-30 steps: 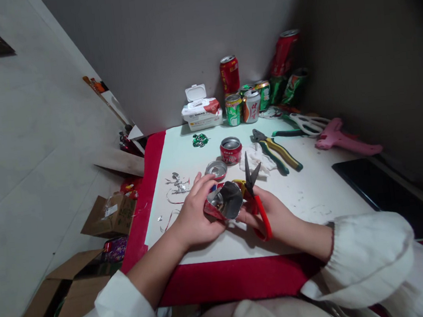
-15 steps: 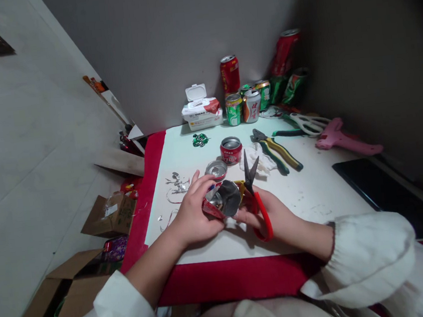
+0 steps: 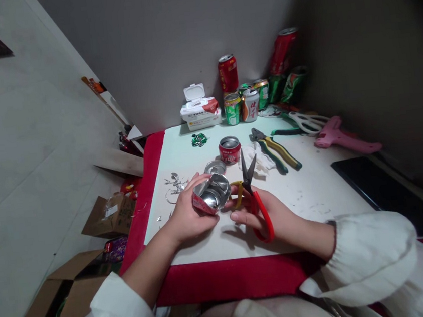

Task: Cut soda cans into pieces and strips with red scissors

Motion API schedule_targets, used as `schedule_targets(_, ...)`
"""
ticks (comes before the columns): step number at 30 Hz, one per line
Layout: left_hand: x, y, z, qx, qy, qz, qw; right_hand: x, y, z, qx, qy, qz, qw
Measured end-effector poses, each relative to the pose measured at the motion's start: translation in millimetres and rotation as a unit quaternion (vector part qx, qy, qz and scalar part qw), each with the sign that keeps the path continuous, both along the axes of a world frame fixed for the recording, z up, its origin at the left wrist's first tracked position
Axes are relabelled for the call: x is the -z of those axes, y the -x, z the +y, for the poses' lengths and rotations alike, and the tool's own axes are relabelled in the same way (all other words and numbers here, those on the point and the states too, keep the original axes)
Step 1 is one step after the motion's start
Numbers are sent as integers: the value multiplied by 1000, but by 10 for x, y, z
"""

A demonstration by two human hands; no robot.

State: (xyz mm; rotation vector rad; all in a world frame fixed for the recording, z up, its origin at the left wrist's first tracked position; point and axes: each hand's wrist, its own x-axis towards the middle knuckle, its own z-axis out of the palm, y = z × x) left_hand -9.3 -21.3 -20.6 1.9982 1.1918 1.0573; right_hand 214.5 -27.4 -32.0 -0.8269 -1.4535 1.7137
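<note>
My left hand (image 3: 191, 212) is wrapped round a cut-open red can (image 3: 212, 194), its silvery inside facing up. In my right hand (image 3: 268, 213) are scissors (image 3: 262, 216) with red handles, blades pointing up and apart. A yellow strip (image 3: 239, 194) shows between the fingers of that hand and the can; whether it joins the can is unclear. Just beyond the held can lies a round can piece (image 3: 215, 167). A short red can section (image 3: 230, 150) stands behind it, beside crumpled white tissue (image 3: 259, 161).
Pliers (image 3: 276, 149), a pink glue gun (image 3: 345, 138) and a black tablet (image 3: 373, 187) lie to the right. Wipes (image 3: 201, 114) and several cans (image 3: 250, 106) stand at the back. Metal scraps (image 3: 176, 182) and green pieces (image 3: 199, 139) lie on the left. Cardboard boxes (image 3: 106, 220) sit below left.
The held can has moved slightly left and turned, showing more of its inside. A gap has opened between it and my right thumb.
</note>
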Motion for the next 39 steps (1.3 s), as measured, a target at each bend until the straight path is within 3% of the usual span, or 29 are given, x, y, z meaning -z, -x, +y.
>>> schedule_targets(10, -170, -24, -38, 19, 132, -125, 983, 7, -14, -18, -5, 9, -7, 1000)
schedule_targets(24, -166, -21, -33, 17, 122, -148, 981, 55, -1, -8, 5, 7, -17, 1000)
schedule_targets(33, -155, 8, -27, 23, 129, -158, 979, -7, -11, -17, -16, -10, -45, 999)
schedule_targets(39, -106, 71, -16, 21, 95, -107, 990, 18, 5, -3, 6, 6, -57, 998)
